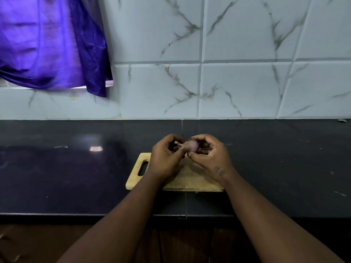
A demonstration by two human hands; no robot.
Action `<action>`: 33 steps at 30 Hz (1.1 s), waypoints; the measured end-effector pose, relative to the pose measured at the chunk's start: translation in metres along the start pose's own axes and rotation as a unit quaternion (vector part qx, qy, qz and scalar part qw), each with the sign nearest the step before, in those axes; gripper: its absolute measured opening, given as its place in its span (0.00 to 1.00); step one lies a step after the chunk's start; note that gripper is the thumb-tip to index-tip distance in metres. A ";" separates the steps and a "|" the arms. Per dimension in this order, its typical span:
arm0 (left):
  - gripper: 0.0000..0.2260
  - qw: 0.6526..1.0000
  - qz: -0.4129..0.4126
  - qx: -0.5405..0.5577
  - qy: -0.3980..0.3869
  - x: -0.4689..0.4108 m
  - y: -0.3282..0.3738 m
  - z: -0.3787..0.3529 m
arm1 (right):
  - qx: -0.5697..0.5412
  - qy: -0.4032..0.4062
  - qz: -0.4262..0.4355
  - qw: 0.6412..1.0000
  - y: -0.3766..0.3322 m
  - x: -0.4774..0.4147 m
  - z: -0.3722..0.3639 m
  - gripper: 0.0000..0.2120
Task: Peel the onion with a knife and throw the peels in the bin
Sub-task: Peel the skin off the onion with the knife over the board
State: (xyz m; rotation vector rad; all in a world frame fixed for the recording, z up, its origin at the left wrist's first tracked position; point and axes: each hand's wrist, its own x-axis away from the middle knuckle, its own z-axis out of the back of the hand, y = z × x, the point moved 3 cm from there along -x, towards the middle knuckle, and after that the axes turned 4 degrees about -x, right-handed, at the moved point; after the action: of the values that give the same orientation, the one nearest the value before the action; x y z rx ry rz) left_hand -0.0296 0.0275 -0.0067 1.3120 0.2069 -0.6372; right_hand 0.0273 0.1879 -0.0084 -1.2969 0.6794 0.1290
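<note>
A small purple onion (pixel 192 145) is held above the far edge of a wooden cutting board (pixel 187 182). My right hand (pixel 208 153) cups it from the right with fingers curled around it. My left hand (pixel 166 158) touches the onion's left end, thumb against it, and pinches a pale strip of peel (pixel 178 143). Whether a knife is in either hand cannot be made out. No bin is in view.
The board, with a handle slot (pixel 142 168) at its left end, lies on a black stone counter (pixel 76 168). White marble-pattern tiles (pixel 228 73) form the back wall. A purple cloth (pixel 51 44) hangs at the upper left. Dark cabinet fronts lie below the counter edge.
</note>
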 end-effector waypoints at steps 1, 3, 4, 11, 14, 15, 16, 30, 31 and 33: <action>0.02 1.000 0.000 0.017 0.009 0.000 0.000 0.000 | 0.000 0.001 0.004 1.000 -0.001 0.000 0.000 0.19; 0.05 0.996 0.021 0.077 0.029 -0.001 -0.002 0.001 | -0.010 0.000 0.009 1.000 -0.003 0.001 0.000 0.20; 0.07 0.994 0.033 0.104 0.031 -0.001 -0.003 0.001 | -0.010 -0.003 0.013 1.000 -0.004 0.001 0.000 0.20; 0.08 0.979 0.105 0.165 0.050 -0.006 -0.014 0.009 | -0.067 -0.009 0.018 0.998 -0.006 -0.001 0.004 0.20; 0.04 0.996 0.082 0.022 0.005 -0.003 -0.014 0.004 | -0.051 -0.023 0.028 0.998 -0.001 -0.002 0.004 0.22; 0.04 0.997 0.079 -0.008 -0.003 -0.002 -0.013 0.002 | -0.044 -0.027 0.032 0.998 0.000 -0.001 0.003 0.22; 0.07 0.996 0.087 -0.010 -0.006 -0.002 -0.013 0.001 | -0.040 -0.031 0.034 0.998 0.002 -0.002 0.003 0.22; 0.10 0.997 0.016 0.076 -0.021 -0.001 -0.005 0.003 | -0.051 -0.046 0.006 0.998 0.000 -0.003 0.003 0.21; 0.10 0.997 0.012 0.080 -0.018 -0.001 -0.004 0.004 | -0.055 -0.043 0.008 0.997 -0.001 -0.003 0.004 0.21; 0.10 0.996 0.006 0.085 -0.009 -0.001 -0.002 0.005 | -0.049 -0.037 0.015 0.998 -0.003 -0.003 0.006 0.20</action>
State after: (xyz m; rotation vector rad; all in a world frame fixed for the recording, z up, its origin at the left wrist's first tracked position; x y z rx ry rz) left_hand -0.0324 0.0230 -0.0068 1.4686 0.1326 -0.6676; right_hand 0.0287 0.1929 -0.0039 -1.3697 0.6356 0.2355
